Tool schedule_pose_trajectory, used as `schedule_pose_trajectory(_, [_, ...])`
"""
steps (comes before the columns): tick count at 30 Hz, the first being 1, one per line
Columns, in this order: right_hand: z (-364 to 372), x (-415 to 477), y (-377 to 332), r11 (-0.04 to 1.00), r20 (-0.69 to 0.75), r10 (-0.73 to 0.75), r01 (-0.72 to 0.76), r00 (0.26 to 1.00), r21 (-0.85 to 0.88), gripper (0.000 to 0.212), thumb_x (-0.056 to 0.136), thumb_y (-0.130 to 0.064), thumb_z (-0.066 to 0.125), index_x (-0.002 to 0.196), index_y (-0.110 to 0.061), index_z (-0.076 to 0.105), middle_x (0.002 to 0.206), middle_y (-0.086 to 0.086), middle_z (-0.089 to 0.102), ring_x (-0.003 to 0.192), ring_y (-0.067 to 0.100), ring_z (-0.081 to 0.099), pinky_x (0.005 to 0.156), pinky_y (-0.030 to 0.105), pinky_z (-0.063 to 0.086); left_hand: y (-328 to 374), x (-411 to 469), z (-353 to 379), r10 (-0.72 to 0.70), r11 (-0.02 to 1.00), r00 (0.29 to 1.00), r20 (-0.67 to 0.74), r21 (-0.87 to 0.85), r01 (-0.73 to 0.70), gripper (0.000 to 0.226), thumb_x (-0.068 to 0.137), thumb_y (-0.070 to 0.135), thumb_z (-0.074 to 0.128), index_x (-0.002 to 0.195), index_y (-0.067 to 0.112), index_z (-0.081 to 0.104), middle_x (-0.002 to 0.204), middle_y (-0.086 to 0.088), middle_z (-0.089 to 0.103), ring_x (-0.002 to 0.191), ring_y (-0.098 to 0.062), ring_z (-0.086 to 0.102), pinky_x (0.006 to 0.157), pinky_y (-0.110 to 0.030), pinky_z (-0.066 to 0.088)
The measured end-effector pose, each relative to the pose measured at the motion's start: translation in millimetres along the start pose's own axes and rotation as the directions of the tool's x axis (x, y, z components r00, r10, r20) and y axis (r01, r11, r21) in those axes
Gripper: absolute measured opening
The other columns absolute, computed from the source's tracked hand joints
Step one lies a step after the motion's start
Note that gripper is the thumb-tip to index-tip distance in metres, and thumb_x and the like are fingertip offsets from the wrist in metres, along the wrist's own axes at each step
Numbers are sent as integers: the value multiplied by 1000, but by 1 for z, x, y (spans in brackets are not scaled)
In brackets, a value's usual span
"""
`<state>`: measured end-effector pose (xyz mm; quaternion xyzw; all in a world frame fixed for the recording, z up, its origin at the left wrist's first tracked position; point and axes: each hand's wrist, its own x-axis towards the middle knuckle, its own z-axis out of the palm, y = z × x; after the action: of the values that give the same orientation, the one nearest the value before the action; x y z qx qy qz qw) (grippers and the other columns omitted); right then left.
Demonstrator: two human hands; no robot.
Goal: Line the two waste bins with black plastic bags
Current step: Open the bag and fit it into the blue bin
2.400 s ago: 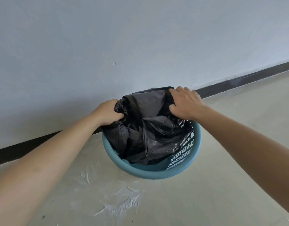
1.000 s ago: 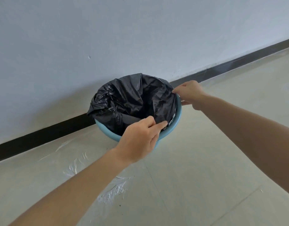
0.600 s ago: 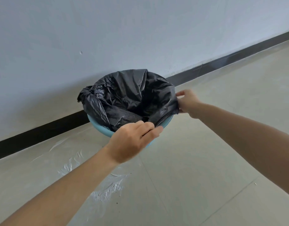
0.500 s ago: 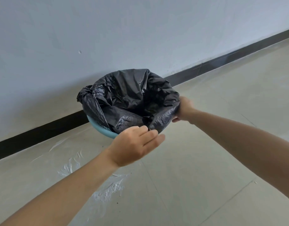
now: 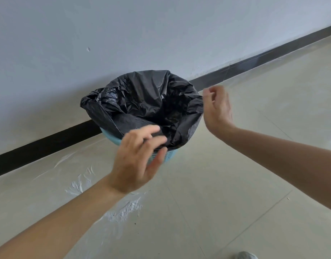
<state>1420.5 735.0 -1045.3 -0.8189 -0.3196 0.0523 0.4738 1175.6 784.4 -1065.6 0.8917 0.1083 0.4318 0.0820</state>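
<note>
The black plastic bag sits inside the blue waste bin on the floor against the wall, its mouth folded over the rim. The film is judged light, soft and slippery; grip it at the folded hem. Left hand and right hand hover beside the rim, fingers apart, holding nothing.
</note>
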Motion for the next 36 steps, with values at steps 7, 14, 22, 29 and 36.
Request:
schedule_pose_trajectory(7, [9,-61,-41,388,463,-824,920,326,43,36,90,-46,66,97,-11,70,85,6,57,71,22,53,60,33,45,-53,32,-29,-757,635,584,-294,-121,763,51,79,40,74,116,13,52,112,6,38,113,-27,44,97,-38,42])
schedule_pose_trajectory(14, [13,-80,-41,181,509,-850,982,133,46,11,90,-6,68,98,-10,74,75,4,58,60,20,51,39,36,44,-105,20,-44,-982,182,146,-122,-374,910,17,86,19,68,102,17,62,96,-3,64,77,-15,58,74,-37,55])
schedule_pose_trajectory(22, [16,-94,-29,-32,645,-764,997,20,-68,15,84,3,58,80,-7,68,71,3,54,47,18,45,31,31,41,-81,-36,-1,-998,40,58,36,-386,921,15,96,1,52,97,16,58,107,-11,64,79,-16,64,59,-25,54])
schedule_pose_trajectory(29, [8,-92,-12,-98,818,-572,984,68,-150,17,69,-3,66,71,-19,65,68,-4,59,47,14,55,41,28,50,-104,-32,-15,-994,71,79,74,-99,993,18,90,16,63,108,14,69,113,-10,67,98,-25,63,84,-39,51])
schedule_pose_trajectory(36, [-4,-80,-30,633,387,-718,774,579,17,8,92,-26,55,86,-27,61,75,-11,59,62,8,56,48,27,42,-88,-3,-34,-443,851,880,-173,227,473,30,99,36,44,103,16,65,112,-6,61,112,-25,50,95,-38,32])
